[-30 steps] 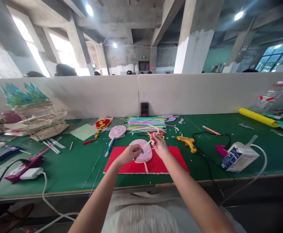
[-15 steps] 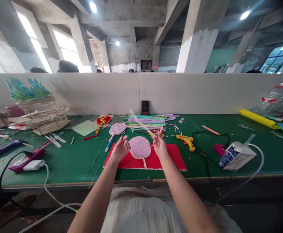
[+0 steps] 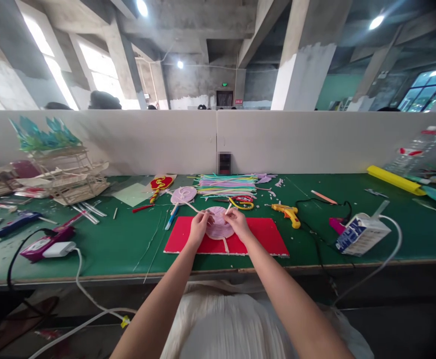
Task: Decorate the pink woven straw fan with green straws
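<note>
My left hand (image 3: 200,225) is closed in a pinch, with one end of a pale pipe cleaner (image 3: 191,207) sticking out toward the upper left. Close beside it, my right hand (image 3: 237,222) pinches a pale piece that pokes up past the fingertips; I cannot tell whether both ends belong to one length. Both hands are over a round lilac fan-like piece (image 3: 220,230) with a short stem, partly hidden by the fingers. That piece lies on a red board (image 3: 265,237).
Behind the board lie a bundle of coloured pipe cleaners (image 3: 225,185), yellow-handled scissors (image 3: 242,202) and another lilac disc (image 3: 183,195). A yellow glue gun (image 3: 287,214) and a carton (image 3: 362,234) are at right. A purple power strip (image 3: 49,242) and a stick model (image 3: 68,172) are at left.
Both hands have come closer together and moved over the lilac fan-like piece. The long pale strip that stuck up from my right hand now shows an end at my left hand.
</note>
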Tool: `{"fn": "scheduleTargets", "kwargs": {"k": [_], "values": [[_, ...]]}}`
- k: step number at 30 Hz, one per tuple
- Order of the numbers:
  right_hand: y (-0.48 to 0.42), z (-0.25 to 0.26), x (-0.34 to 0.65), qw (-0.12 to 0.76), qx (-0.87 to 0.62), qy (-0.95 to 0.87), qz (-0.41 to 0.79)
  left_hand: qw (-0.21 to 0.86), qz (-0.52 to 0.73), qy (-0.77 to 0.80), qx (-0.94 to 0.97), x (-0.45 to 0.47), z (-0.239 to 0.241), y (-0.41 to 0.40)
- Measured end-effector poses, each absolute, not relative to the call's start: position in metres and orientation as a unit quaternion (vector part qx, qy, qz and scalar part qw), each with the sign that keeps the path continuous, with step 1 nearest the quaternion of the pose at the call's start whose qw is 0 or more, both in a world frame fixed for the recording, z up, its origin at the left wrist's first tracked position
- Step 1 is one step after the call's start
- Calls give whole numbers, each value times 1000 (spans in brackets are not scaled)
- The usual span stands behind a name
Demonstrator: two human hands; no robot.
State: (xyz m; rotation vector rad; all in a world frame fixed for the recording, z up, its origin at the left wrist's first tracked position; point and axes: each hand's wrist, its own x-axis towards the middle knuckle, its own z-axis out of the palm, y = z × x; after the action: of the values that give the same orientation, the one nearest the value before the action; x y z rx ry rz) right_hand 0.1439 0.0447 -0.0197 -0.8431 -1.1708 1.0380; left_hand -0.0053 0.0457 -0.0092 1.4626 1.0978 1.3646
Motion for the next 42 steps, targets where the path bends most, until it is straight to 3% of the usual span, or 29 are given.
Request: {"fn": "scheduleTargets", "kwargs": {"k": [9,21,31,42], "values": [[43,-18,144,617,-376,-554,414,355,503,405,676,-5,-11,40],[40,-18,145,598,-356,-562,446,375,491,408,672,-5,-9,38],[38,-15,146,625,-337,-423,562,350,479,390,704,-6,-7,37],[39,-14,152,595,-280,-323,680,395,478,397,677,-11,-6,38]]}}
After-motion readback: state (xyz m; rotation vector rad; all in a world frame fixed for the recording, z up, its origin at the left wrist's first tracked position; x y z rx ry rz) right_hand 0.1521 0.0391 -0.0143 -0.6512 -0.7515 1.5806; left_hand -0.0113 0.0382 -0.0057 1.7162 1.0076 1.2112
